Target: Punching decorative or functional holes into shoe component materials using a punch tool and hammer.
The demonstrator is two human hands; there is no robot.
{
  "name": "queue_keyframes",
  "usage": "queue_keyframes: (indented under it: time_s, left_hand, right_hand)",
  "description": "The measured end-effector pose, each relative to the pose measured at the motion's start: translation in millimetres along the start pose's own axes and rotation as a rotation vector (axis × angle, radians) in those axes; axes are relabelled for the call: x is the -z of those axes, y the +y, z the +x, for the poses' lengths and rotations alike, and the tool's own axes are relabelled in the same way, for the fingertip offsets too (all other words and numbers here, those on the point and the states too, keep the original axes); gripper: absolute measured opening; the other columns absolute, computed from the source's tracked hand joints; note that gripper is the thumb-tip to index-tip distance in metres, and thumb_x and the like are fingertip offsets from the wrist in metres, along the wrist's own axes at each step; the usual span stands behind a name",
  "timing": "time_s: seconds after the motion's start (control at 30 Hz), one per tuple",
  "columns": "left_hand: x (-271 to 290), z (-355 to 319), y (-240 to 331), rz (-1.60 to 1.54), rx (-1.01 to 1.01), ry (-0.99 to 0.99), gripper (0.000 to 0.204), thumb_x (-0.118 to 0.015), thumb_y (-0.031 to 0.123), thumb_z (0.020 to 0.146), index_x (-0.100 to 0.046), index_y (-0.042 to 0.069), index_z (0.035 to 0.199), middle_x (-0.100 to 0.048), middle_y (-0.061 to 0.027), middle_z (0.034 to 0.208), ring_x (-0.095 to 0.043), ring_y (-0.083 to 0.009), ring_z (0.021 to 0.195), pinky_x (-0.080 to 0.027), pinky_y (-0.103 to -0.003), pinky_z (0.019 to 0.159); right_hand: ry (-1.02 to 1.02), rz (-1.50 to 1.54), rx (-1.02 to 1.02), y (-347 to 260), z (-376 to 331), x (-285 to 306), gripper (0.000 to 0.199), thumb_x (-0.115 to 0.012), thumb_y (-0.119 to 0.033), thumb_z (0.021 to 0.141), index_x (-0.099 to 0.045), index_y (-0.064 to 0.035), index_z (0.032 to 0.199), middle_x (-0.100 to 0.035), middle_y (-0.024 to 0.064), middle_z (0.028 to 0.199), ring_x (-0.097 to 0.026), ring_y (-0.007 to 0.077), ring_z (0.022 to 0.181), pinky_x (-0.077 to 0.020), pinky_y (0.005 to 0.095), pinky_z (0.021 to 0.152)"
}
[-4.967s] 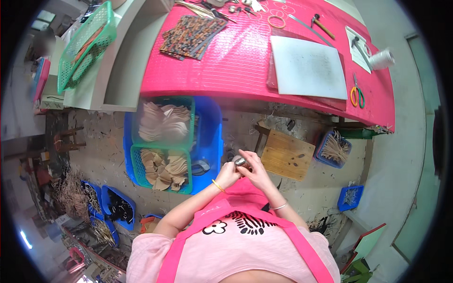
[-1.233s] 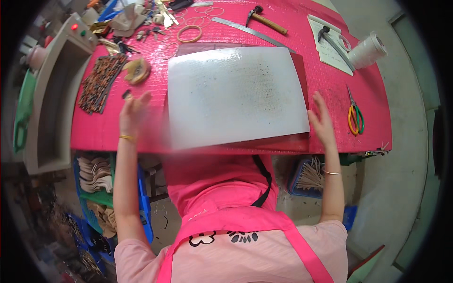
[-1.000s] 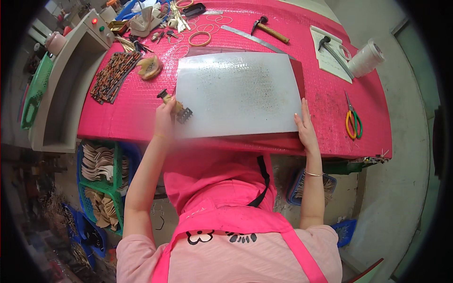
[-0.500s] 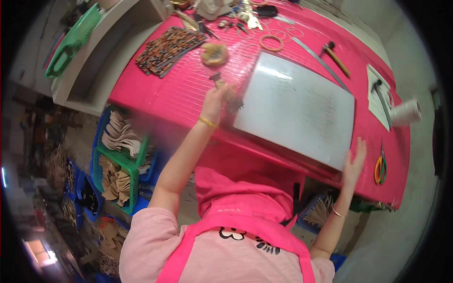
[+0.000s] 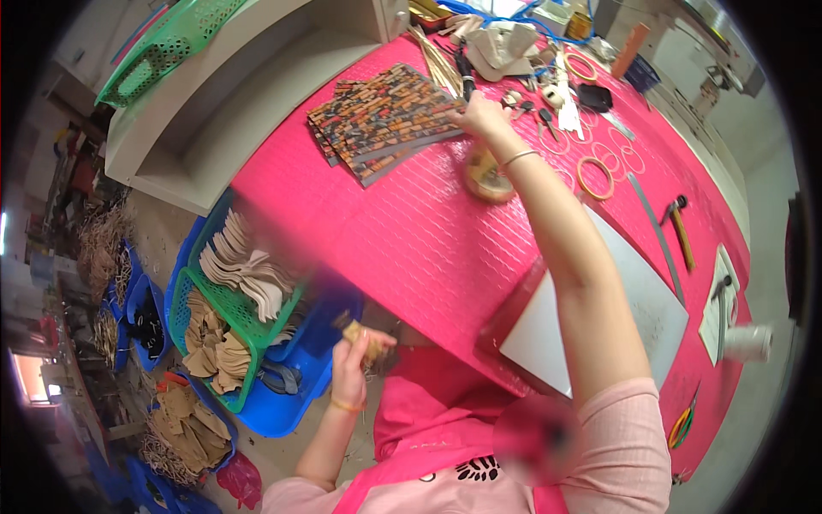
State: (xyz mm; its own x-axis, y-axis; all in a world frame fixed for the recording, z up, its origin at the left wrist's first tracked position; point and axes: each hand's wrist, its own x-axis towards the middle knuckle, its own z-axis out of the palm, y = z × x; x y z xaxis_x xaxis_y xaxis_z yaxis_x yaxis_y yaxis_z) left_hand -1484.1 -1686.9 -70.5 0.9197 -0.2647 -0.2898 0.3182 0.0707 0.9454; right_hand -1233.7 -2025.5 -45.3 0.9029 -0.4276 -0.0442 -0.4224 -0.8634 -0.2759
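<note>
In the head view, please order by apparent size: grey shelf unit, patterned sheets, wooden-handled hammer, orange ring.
1. Grey shelf unit
2. Patterned sheets
3. Hammer and orange ring, unranked: hammer longer, ring wider.

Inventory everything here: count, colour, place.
Shelf: one, grey, upper left
Baskets: several, green, upper left and floor
Bins: several, blue, floor
Table: one, pink, centre
Sheets: several, orange-black, table's left
Board: one, white, table's right
Round object: one, yellowish, near sheets
Rings: several, tan, far side
Clutter: mixed, uncounted, far end
Ruler: one, grey, beside board
Hammers: two, dark-headed, table's right
Scissors: one pair, yellow-green, right edge
Spool: one, white, right edge
Tool: one, brown, lower centre
Left hand: one, around tool
Right hand: one, at sheets' edge
</note>
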Motion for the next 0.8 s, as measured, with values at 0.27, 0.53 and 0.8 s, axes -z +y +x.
queue_keyframes:
  time_s: [0.27,0.53,0.8]
  left_hand:
    - [12.9,19.5,12.3,-0.093,-0.013,0.078,0.03,-0.042,0.025,0.089,-0.054,0.001,0.076,-0.06,-0.0132,0.077,-0.054,-0.0163,0.075,-0.04,-0.029,0.072]
    - [-42.2,29.9,32.1,-0.183,-0.067,-0.197,0.031,-0.045,0.025,0.089,-0.055,-0.001,0.077,-0.059,-0.0122,0.077,-0.055,-0.0174,0.074,-0.041,-0.03,0.072]
    - [-84.2,4.9,41.6,-0.218,0.031,-0.406,0.025,-0.049,0.026,0.089,-0.053,0.002,0.094,-0.057,-0.008,0.087,-0.054,-0.0138,0.08,-0.044,-0.026,0.071]
  right_hand:
    - [0.235,0.336,0.121,-13.7,21.4,3.5,0.046,-0.069,-0.029,0.066,-0.053,-0.0007,0.099,-0.063,0.0178,0.089,-0.061,0.031,0.086,-0.0448,0.0425,0.076]
    - [0.378,1.145,0.448,28.6,-125.0,94.9,0.028,-0.049,0.001,0.083,-0.043,-0.002,0.11,-0.057,0.0109,0.086,-0.055,0.0142,0.078,-0.0459,0.0249,0.065]
    - [0.513,1.106,-0.483,203.3,-386.6,103.4,0.039,-0.047,-0.005,0.086,-0.036,-0.0046,0.123,-0.057,0.0096,0.091,-0.054,0.0069,0.061,-0.0422,0.0162,0.039]
